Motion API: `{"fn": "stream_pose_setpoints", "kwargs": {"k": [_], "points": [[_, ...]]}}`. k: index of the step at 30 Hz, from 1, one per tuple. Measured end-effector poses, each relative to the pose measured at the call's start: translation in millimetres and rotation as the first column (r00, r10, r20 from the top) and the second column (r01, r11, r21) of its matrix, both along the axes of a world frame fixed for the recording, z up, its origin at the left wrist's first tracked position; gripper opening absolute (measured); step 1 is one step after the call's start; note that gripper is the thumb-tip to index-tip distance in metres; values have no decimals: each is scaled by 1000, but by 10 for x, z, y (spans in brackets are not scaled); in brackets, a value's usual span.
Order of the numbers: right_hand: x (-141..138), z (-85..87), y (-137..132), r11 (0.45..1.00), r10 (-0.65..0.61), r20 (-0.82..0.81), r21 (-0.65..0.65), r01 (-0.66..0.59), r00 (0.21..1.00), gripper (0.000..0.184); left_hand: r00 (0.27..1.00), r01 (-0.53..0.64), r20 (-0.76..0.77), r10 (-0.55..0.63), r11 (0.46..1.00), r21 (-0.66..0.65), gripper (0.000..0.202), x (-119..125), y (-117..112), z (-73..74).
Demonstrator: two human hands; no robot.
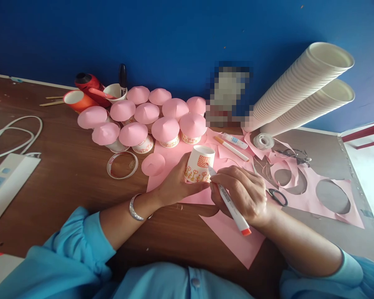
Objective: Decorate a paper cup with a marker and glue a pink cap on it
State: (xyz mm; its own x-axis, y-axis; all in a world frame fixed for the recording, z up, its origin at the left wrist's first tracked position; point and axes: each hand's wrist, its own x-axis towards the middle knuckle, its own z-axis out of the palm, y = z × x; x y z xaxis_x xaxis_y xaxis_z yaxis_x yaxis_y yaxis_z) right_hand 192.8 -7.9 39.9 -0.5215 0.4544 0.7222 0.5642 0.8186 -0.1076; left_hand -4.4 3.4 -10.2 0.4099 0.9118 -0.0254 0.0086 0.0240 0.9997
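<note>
— Far left?
— A power strip at the edge of the table, with a white cable looped behind it.

— Further along, at the back?
— An orange cup beside a white cup with a dark handle sticking up out of it. Then a cluster of pink-topped cups, packed close, several touching. In front of them a clear ring flat on the wood, and a pink paper disc just beside it.

— And the left hand?
— A bracelet on the wrist. Closed round a paper cup, thumb along the near side, fingers wrapped behind.

— Place of the cup?
— Middle of the table, over a pink sheet. Tilted, mouth up and away, orange drawings on its side.

— And the right hand?
— Just beside the cup, fingers pinched tight on a marker. Tip against the cup's lower side, orange end pointing back toward the body.

— Beyond that?
— Two pens on the pink paper behind, then a roll of tape. Scissors partly hidden behind the right hand. A cut sheet with round holes lying flat. Above it, two long stacks of white cups slanting up against the blue wall.
</note>
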Motion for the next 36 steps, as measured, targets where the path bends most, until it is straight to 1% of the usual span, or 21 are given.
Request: {"fn": "stream_pose_setpoints", "kwargs": {"k": [4, 11, 18, 30, 36], "points": [[13, -9, 0, 1000, 5, -1, -6, -5, 1000, 21, 1000, 4, -3, -4, 1000, -10, 60, -1, -4, 20], [8, 21, 12, 1000, -26, 5, -6, 26, 1000, 20, 1000, 6, 13, -6, 999, -36, 58, 4, -15, 30], [3, 32, 25, 999, -44, 14, 25, 44, 999, 14, 1000, 2, 23, -1, 999, -47, 57, 14, -20, 39], [16, 32, 32, 999, -21, -8, 27, 21, 1000, 16, 998, 18, 60, -17, 1000, -9, 54, 16, -12, 15], [2, 16, -27, 1000, 22, -30, 20, -21, 999, 17, 998, 22, 59, -17, 996, -92, 62, -2, -10, 2]]}}
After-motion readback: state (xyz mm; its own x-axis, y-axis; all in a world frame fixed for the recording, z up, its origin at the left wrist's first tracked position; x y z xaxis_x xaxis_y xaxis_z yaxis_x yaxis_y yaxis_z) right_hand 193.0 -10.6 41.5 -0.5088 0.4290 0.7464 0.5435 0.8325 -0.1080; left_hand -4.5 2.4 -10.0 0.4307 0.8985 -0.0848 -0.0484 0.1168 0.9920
